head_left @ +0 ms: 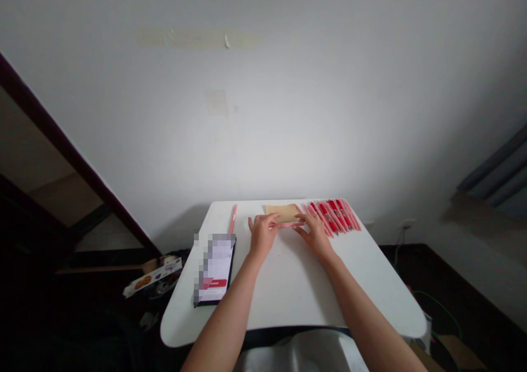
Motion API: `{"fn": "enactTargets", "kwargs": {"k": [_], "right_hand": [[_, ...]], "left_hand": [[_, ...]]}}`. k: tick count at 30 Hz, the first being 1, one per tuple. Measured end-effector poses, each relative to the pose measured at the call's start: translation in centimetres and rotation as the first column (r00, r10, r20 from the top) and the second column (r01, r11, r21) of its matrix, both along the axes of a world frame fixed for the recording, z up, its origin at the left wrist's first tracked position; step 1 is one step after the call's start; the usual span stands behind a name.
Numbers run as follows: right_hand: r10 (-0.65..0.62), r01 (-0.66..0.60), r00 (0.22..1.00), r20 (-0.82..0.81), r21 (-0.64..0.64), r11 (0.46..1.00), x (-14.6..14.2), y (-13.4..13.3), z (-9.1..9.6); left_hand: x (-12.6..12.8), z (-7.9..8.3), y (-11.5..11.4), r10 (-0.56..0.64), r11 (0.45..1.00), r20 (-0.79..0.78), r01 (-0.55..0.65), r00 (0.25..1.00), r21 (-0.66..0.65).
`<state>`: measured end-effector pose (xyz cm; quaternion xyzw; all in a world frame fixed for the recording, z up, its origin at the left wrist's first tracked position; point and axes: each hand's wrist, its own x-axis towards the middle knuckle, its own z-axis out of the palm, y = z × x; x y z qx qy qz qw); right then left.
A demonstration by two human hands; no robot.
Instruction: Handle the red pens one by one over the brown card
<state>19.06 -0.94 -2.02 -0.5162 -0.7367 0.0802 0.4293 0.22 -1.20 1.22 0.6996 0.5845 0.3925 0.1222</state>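
Note:
My left hand [262, 236] pinches the left end of a slim pink pen [290, 225]. At its other end, the fingers of my right hand [317, 237] close on the same pen, which lies crosswise, low over the table. Just behind it is a tan sheet of paper [283, 210], partly covered by my fingers. To the right of my right hand, several pink and red pens [341, 216] lie side by side in a slanted row. Another pink pen [234, 216] rests alone left of my left hand.
A phone [216, 276] with a lit, partly blurred screen lies on the left of the white table [296, 300]. The table stands against a pale wall [288, 114]. A printed box [154, 277] and other items are on the floor at left.

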Motion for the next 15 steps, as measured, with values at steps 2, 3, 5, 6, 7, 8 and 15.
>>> {"fn": "enactTargets", "kwargs": {"k": [2, 3, 5, 6, 7, 8, 15], "right_hand": [[0.007, -0.008, 1.000, 0.020, 0.018, 1.000, 0.00, 0.06, -0.04], [0.006, -0.006, 0.999, 0.037, 0.025, 1.000, 0.01, 0.09, -0.05], [-0.009, 0.007, 0.998, 0.064, 0.031, 0.999, 0.03, 0.11, -0.04], [-0.015, 0.013, 0.997, 0.073, 0.032, 0.999, 0.04, 0.11, -0.03], [-0.019, 0.016, 0.997, 0.078, 0.032, 0.999, 0.05, 0.11, -0.01], [-0.020, 0.017, 0.997, 0.080, 0.032, 0.999, 0.05, 0.11, 0.02], [-0.032, 0.031, 0.997, 0.066, 0.026, 0.999, -0.08, 0.00, 0.20]], "left_hand": [[-0.03, 0.06, -0.01, 0.010, 1.000, -0.002, -0.010, 1.000, -0.009], [-0.04, 0.04, 0.00, 0.012, 1.000, -0.004, -0.012, 1.000, -0.011], [-0.06, -0.05, 0.06, 0.010, 1.000, -0.004, -0.010, 1.000, -0.009], [-0.06, -0.11, 0.08, 0.005, 1.000, -0.003, -0.005, 1.000, -0.007], [-0.06, -0.17, 0.10, -0.002, 1.000, -0.003, 0.002, 1.000, -0.003], [-0.06, -0.21, 0.12, -0.007, 1.000, -0.003, 0.007, 1.000, 0.002], [-0.03, -0.10, 0.10, -0.031, 0.999, 0.002, 0.031, 1.000, 0.024]]}}
